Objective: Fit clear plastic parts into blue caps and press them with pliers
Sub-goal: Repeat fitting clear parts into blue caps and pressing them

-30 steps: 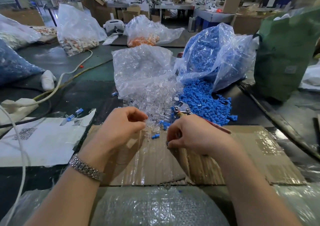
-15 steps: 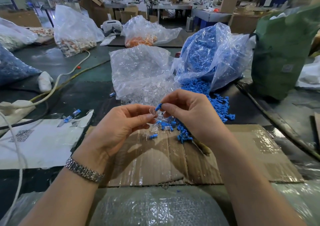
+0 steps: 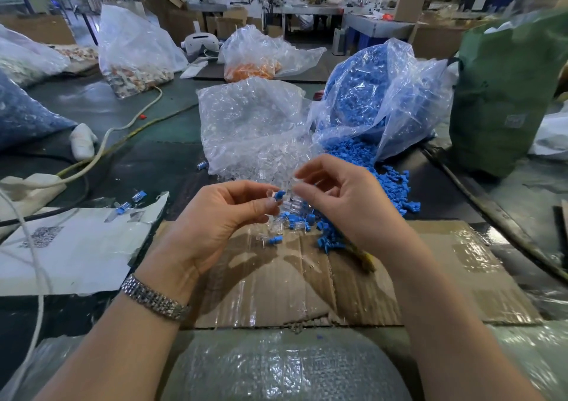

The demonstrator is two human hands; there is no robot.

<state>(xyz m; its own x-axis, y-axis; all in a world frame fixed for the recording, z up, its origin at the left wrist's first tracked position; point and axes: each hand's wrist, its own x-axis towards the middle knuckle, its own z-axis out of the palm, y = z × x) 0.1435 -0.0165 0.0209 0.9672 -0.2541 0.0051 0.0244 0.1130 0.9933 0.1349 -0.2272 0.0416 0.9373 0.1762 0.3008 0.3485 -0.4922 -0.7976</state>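
Left hand [image 3: 215, 216] pinches a blue cap [image 3: 279, 195] with its clear part [image 3: 270, 193]; right hand [image 3: 344, 198] hovers just beside, fingers loosely apart. Pressing not yet done, heaps remain.

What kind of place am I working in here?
Probably a factory assembly floor: a bulk bag of blue caps spilling onto the bench, a bag of clear parts, and rows of workbenches with cartons behind.
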